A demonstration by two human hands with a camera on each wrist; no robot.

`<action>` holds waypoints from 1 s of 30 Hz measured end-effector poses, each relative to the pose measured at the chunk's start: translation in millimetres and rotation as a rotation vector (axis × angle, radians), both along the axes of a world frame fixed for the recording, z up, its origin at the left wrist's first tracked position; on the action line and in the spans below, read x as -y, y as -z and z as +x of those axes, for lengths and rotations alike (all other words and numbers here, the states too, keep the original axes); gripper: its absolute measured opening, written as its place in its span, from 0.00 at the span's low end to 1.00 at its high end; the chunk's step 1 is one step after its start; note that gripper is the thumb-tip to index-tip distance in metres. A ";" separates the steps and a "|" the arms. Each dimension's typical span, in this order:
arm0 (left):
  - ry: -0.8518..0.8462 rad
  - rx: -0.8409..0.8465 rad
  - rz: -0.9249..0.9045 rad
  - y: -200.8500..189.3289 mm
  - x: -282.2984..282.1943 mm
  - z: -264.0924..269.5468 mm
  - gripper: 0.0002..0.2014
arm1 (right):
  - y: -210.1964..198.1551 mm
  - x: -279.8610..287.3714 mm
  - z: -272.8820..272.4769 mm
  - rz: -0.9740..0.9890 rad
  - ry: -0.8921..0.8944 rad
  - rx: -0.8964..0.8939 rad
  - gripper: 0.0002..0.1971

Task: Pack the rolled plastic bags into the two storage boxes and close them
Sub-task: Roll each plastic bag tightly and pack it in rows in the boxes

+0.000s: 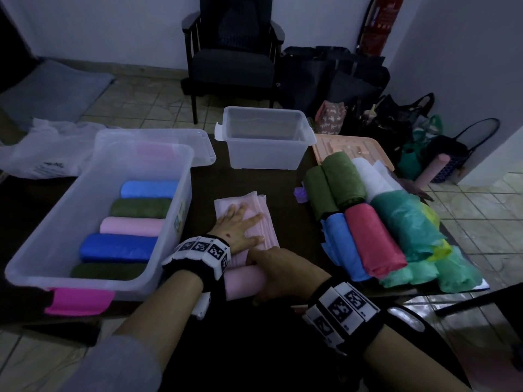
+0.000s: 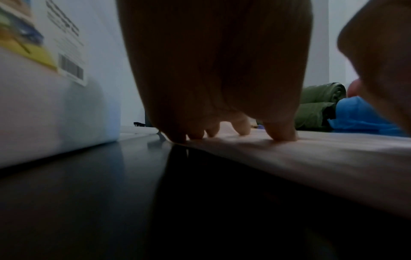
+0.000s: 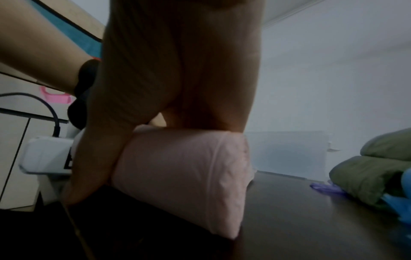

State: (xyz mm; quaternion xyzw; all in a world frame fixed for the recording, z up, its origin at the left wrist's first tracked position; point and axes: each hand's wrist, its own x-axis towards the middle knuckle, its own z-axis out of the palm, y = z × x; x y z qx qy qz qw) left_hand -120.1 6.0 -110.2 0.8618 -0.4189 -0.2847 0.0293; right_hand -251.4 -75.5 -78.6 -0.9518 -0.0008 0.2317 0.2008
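A pale pink plastic bag [image 1: 267,222] lies half rolled on the dark table between the boxes. My left hand [image 1: 240,224] presses flat on its unrolled part, fingers straight [image 2: 282,130]. My right hand [image 1: 271,273] curls round the rolled end [image 3: 189,176] nearest me. The large clear box [image 1: 36,267] on the left holds several rolls: blue, green, pink, dark blue, green. The small clear box [image 1: 266,154] stands empty at the back. A pile of rolled bags [image 1: 373,239], green, white, blue, red and teal, lies on the right.
A clear lid [image 1: 203,148] sits behind the large box, and a peach lid [image 1: 334,145] lies under the pile. A loose white bag [image 1: 48,154] is far left. A purple scrap [image 1: 300,193] lies by the green rolls. A chair [image 1: 232,52] and floor bags [image 1: 396,123] stand beyond the table.
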 end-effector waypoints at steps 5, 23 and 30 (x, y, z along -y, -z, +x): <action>-0.032 -0.023 -0.012 -6.7 0.7 2.4 0.36 | -6.0 -1.1 4.6 -0.007 -0.013 -0.057 0.29; -0.312 -0.238 -0.243 -41.0 -52.6 -51.2 0.11 | -9.4 2.5 23.2 0.054 0.155 -0.151 0.39; -0.321 -0.213 -0.162 -40.9 -41.9 -41.6 0.11 | -16.0 -18.7 0.4 -0.193 0.093 0.132 0.30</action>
